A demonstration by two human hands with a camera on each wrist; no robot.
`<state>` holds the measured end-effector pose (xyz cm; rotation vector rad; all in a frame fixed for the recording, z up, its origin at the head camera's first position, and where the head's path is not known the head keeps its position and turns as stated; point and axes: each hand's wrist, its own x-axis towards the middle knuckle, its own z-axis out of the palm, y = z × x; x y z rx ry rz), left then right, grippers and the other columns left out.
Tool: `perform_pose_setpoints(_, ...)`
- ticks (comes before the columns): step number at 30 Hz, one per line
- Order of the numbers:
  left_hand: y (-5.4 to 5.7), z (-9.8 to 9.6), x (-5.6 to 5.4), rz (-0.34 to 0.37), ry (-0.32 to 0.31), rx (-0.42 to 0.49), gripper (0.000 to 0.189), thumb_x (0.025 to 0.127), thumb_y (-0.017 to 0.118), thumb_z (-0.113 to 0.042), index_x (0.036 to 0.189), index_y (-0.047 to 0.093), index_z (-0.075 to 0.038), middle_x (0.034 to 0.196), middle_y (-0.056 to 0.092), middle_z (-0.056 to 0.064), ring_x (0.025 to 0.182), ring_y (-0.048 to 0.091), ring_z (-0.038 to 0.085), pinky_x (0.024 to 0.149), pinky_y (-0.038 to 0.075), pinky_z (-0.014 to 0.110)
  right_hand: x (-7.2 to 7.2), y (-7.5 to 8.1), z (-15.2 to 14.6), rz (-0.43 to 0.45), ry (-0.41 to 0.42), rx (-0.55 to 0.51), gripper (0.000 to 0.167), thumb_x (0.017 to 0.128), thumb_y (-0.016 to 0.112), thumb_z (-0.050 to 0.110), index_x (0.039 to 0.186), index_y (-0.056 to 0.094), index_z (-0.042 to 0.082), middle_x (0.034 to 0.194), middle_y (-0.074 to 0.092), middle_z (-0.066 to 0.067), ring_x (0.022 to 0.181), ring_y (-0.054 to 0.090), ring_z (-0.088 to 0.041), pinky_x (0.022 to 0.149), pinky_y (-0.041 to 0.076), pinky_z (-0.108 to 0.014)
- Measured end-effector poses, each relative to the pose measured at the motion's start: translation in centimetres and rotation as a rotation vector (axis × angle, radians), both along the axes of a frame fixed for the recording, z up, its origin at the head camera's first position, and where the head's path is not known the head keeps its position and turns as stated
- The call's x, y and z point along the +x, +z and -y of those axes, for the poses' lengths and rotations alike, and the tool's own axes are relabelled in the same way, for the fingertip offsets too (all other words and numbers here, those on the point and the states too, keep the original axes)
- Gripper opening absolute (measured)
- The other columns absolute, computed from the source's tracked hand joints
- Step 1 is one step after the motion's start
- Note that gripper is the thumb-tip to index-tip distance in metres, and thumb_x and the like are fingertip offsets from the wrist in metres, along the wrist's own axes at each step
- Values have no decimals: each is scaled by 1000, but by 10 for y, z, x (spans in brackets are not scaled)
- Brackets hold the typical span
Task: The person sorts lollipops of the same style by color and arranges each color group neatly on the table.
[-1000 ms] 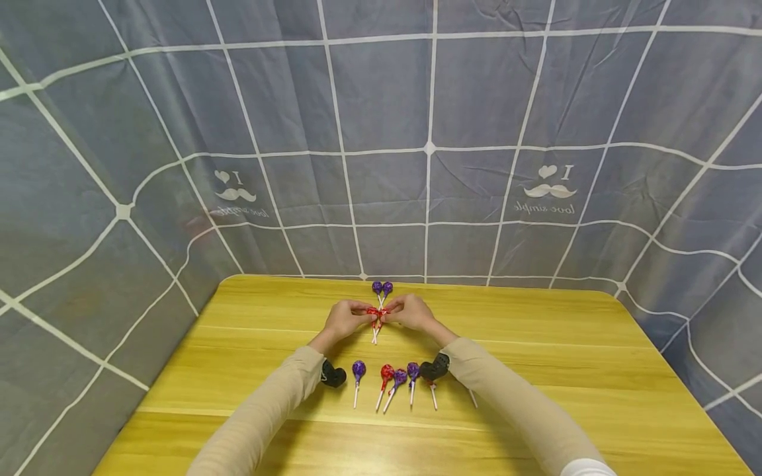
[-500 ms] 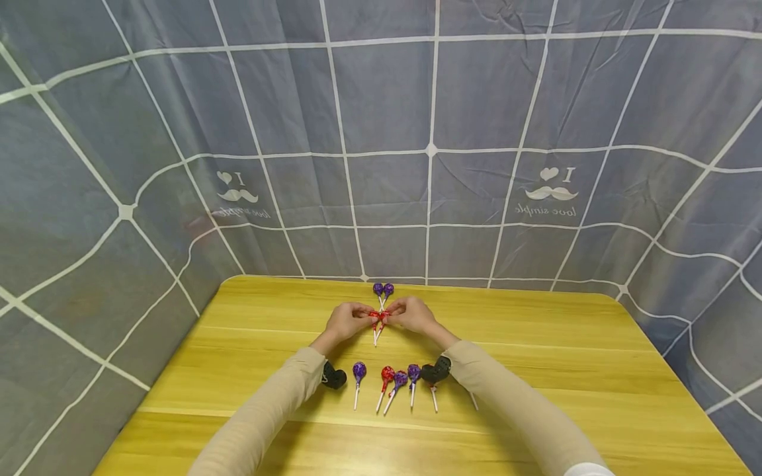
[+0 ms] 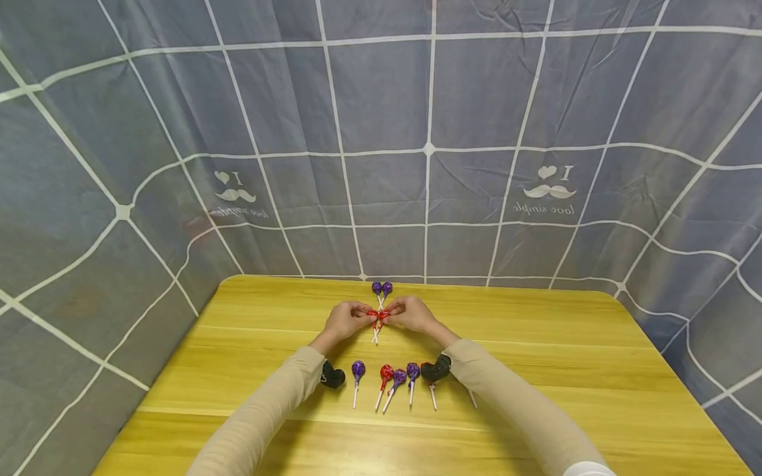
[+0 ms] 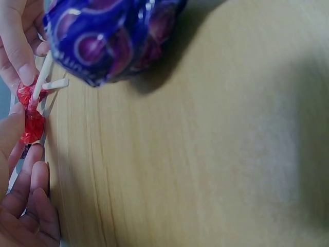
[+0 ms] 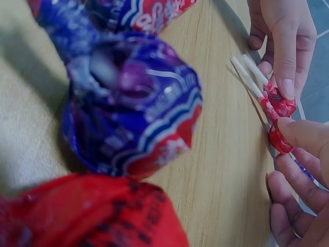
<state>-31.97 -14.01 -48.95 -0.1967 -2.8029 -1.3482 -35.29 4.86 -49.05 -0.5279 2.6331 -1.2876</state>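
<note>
Two red lollipops, sticks crossed, are seen toward the far edge of the counter. One is pinched by the left hand, one by the right hand. Judged light, stiff-sticked, slick-wrapped; best gripped at the heads.

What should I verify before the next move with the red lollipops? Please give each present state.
1. Left hand pinches one red lollipop: ok.
2. Right hand pinches the other red lollipop: ok.
3. Two purple lollipops lie beyond, sticks crossed: ok.
4. Red lollipops touch the purple pair: cannot tell, the hands hide it.
5. Every nearer lollipop fully visible: not ok, a dark wrist device partly covers one.
</note>
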Motion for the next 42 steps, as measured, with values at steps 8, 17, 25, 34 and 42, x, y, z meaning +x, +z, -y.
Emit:
perform_pose_setpoints(8,0,1,-1,-3,-10,-4,24,85,73,-15,104,72,-1,90,74,14,79,70,22,72,52,30,-2,0,0,5,1,9,27,81,77,13,103,70,1,89,73,-11,76,64,-11,61,45,-19)
perform_pose_setpoints(17,-1,2,0,-27,-18,-8,24,85,73,-14,103,71,1,88,74,15,77,70,23,70,52,29,1,0,-2,18,58,-23,25,84,73,8,106,69,-3,95,72,-17,84,68,-19,63,48,-19)
perform_pose_setpoints(25,-3,1,-2,-10,-8,-4,25,85,73,-17,104,72,-1,89,74,13,78,69,21,70,52,29,1,0,-3,8,69,-27,26,84,73,9,107,68,-3,97,72,-17,88,68,-23,68,49,-21)
perform_pose_setpoints(34,-2,3,0,-16,-13,-16,25,86,72,-18,104,72,0,89,74,14,78,69,22,69,51,29,1,-2,-3,3,91,-39,27,84,73,9,107,68,-4,98,71,-18,89,68,-23,70,50,-21)
perform_pose_setpoints(42,-2,2,-1,-13,-12,5,26,87,72,-18,106,71,-1,86,74,15,78,69,25,70,52,31,-1,-2,-7,-29,100,-39,27,82,74,8,107,68,-4,96,72,-17,88,68,-24,77,52,-28)
